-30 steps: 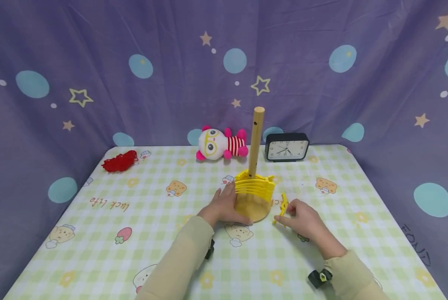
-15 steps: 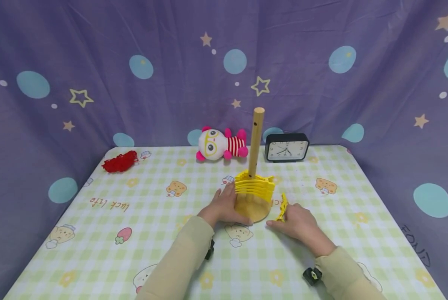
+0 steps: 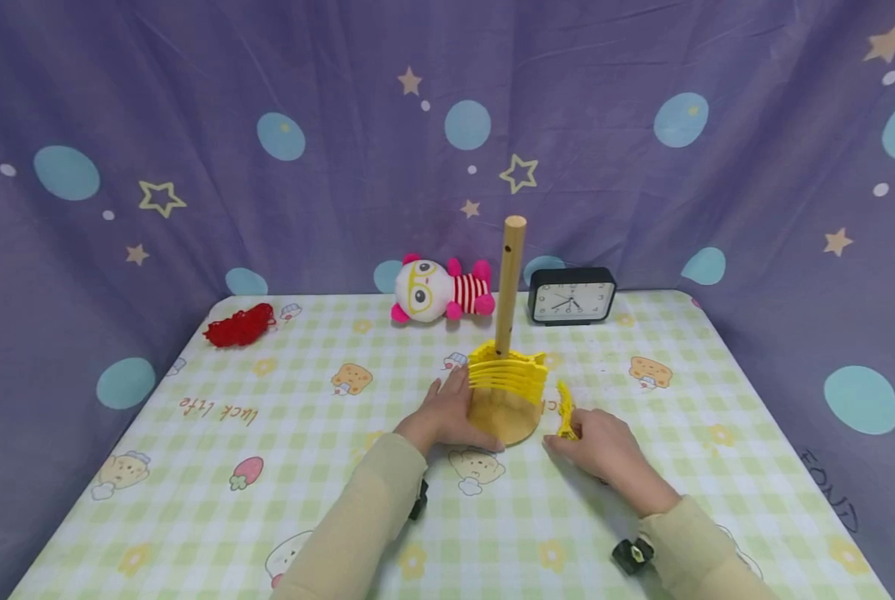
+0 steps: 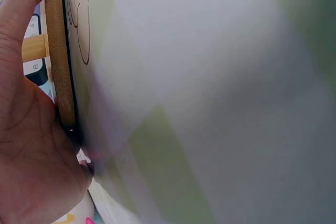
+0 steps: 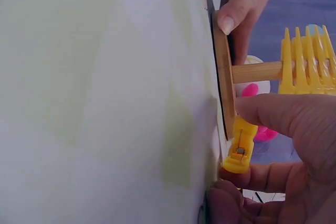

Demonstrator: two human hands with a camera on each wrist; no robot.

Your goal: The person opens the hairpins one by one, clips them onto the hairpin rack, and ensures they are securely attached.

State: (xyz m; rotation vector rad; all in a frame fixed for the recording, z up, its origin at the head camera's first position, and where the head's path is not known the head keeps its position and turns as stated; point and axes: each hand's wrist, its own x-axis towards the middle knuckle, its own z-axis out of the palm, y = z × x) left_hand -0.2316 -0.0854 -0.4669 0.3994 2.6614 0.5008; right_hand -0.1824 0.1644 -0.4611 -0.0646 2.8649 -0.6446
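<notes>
A wooden stand with a round base (image 3: 503, 421) and an upright post (image 3: 511, 287) is on the table. Several yellow claw clips (image 3: 509, 377) sit round the lower post, above the base. My left hand (image 3: 451, 412) grips the base edge from the left; its thumb lies at the front rim, and the base edge (image 4: 60, 61) shows beside its palm in the left wrist view. Right of the base, my right hand (image 3: 605, 450) pinches another yellow claw clip (image 3: 565, 408) close over the table. The spring of this held clip (image 5: 240, 145) shows in the right wrist view.
Behind the stand lie a pink and white plush panda (image 3: 447, 292) and a black-framed clock (image 3: 572, 297). A red stringy bundle (image 3: 241, 327) lies at the far left corner. The checked tablecloth (image 3: 312, 467) meets a purple curtain (image 3: 327, 208) at the back.
My right hand has shifted its hold on the yellow claw clip, moving a little left and then slightly back right. The clip's lower end is now closer to the fingers. My left hand stays put.
</notes>
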